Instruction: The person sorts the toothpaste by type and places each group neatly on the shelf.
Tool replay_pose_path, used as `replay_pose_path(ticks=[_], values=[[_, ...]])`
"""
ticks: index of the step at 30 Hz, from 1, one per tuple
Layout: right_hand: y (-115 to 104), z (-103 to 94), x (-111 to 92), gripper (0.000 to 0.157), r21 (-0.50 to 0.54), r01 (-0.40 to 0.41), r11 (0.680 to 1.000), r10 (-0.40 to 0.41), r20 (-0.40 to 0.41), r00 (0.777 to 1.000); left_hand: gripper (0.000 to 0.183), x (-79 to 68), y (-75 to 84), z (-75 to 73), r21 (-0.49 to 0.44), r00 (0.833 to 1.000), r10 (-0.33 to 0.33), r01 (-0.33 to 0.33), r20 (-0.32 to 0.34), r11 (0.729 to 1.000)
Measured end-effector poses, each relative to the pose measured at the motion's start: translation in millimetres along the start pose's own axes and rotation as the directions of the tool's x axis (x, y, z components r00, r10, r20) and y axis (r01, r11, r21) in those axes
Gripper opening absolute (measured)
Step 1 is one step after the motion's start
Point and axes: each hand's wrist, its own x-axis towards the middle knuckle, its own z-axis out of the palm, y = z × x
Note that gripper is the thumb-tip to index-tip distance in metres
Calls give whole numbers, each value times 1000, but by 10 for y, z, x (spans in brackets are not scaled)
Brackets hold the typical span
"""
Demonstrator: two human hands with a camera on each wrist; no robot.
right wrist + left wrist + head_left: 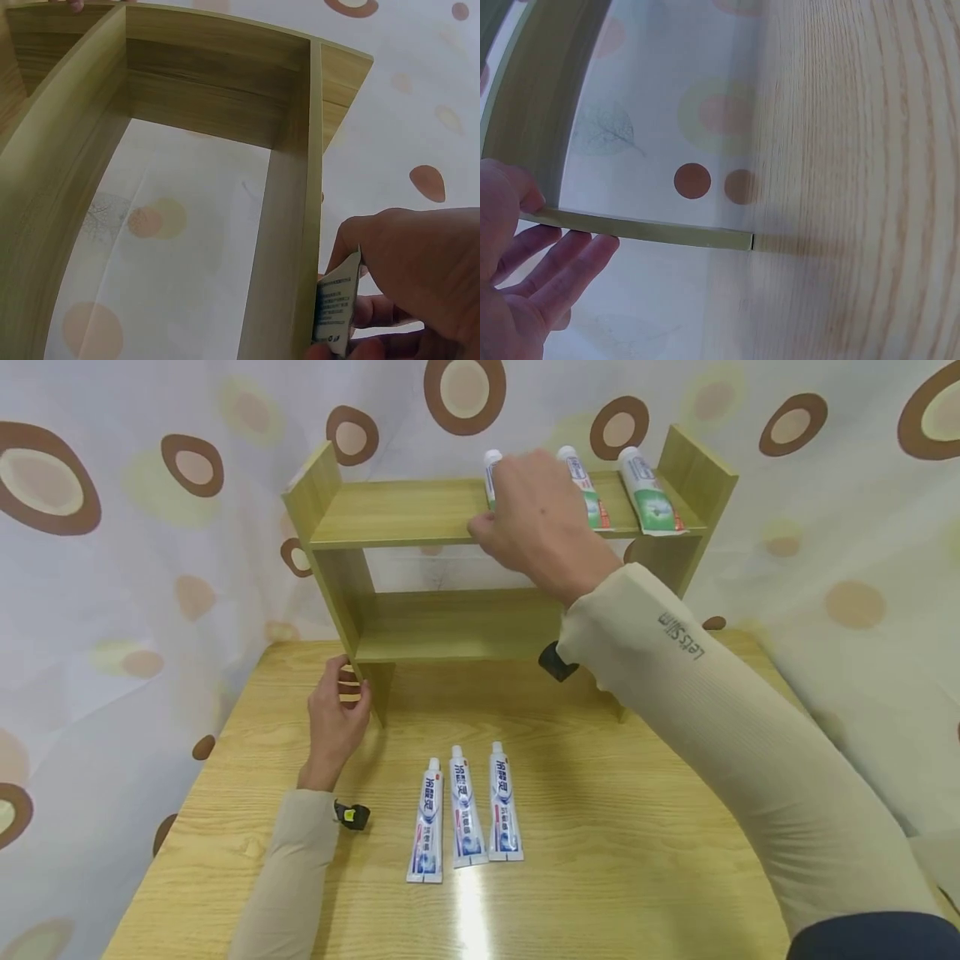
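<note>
My right hand is over the top board of a wooden shelf. Its fingers grip a toothpaste tube, whose flat end lies against the board's front edge in the right wrist view. The palm hides most of this tube in the head view. Two green-and-white toothpaste tubes, one in the middle and one at the right, lie on the same board, caps to the back. Low on the left, my left hand pinches the shelf's side panel between thumb and fingers.
Three blue-and-white toothpaste tubes, left, middle and right, lie side by side on the wooden table before the shelf. A patterned cloth hangs behind and at both sides.
</note>
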Motion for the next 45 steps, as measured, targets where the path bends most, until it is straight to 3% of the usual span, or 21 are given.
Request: replay_pose_path(ticks=[4,8,18,29,45], values=[[3,7,7,22,5,-4,1000,4,-1,1000,36,-4,38,14,-12,1000,-2,2,-4,1000],[-15,14,38,14,-2,14,1000,-14,-15,1000,35,-11,42,18,-6,1000,-7,7,-12,1000],[-27,-7,130,26,-42,-41,998,42,21,999,35,-26,69,40,-12,1000,-12,11,-11,1000],[9,30,133,16,-27,-31,999,31,8,999,34,-33,66,46,-13,1000,5,-5,-22,1000],[39,-20,60,38,-26,-37,999,37,-8,999,34,-31,41,60,0,999,23,-23,-31,1000]])
